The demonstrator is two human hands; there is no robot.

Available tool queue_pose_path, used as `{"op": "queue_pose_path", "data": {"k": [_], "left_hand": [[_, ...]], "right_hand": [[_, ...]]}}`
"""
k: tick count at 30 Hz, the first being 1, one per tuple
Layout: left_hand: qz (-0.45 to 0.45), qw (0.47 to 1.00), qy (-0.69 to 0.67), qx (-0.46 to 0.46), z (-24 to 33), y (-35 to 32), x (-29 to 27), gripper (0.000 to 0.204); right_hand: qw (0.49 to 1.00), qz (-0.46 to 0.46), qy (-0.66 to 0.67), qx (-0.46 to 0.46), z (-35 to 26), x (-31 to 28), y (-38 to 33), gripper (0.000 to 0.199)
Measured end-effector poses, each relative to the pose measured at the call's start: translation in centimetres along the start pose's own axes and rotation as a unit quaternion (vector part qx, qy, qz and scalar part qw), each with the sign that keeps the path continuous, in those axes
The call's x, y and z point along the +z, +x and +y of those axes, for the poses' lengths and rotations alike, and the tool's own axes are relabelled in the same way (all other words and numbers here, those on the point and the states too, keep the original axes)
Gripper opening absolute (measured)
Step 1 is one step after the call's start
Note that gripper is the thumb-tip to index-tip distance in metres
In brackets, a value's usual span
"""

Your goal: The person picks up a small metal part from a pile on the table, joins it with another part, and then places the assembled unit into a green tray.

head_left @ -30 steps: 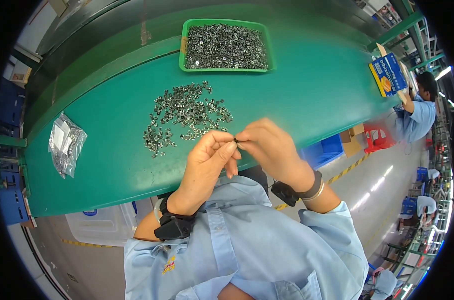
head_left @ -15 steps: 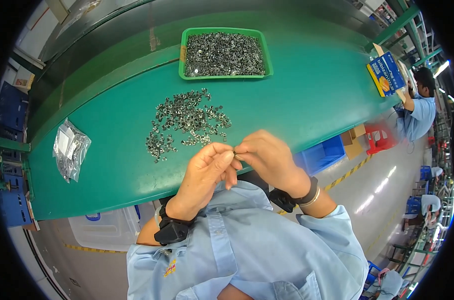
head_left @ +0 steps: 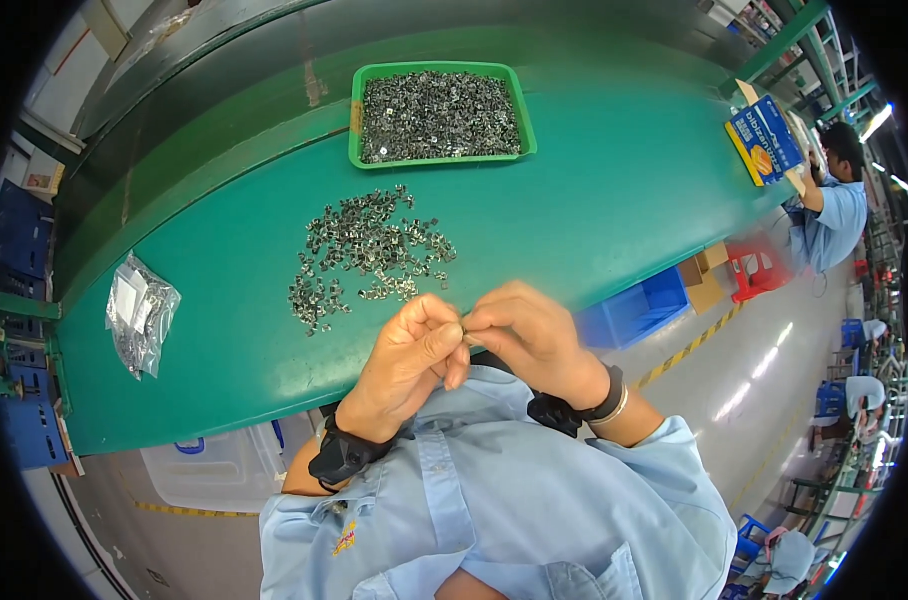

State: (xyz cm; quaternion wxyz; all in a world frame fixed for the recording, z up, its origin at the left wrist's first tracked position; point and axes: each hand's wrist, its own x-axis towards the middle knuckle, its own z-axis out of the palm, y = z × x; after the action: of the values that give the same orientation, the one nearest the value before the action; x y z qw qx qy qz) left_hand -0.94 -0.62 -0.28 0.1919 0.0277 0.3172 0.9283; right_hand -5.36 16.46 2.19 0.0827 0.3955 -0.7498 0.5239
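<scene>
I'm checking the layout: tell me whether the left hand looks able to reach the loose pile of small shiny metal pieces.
Probably yes: the pile lies uncovered on the green bench just beyond the left hand, though its fingers seem to pinch a tiny part.

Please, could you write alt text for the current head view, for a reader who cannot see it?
A person's left hand and right hand pinch a tiny, mostly hidden part together near the edge of a green table. Beyond lie a loose pile of small metal parts and a green tray full of similar pieces; a clear bag lies at left.
</scene>
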Motion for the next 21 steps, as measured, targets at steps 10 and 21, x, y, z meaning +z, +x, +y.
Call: {"op": "queue_pose_path", "data": {"k": [10, 21], "left_hand": [[0.046, 0.999, -0.028, -0.006, 0.5, -0.3, 1.6, 0.014], [0.012, 0.999, -0.035, 0.002, 0.0, -0.4, 0.9, 0.014]], "right_hand": [[1.0, 0.013, 0.008, -0.023, 0.2, -0.2, 0.4, 0.018], [1.0, 0.007, 0.03, -0.002, 0.1, 0.5, -0.3, 0.017]]}}
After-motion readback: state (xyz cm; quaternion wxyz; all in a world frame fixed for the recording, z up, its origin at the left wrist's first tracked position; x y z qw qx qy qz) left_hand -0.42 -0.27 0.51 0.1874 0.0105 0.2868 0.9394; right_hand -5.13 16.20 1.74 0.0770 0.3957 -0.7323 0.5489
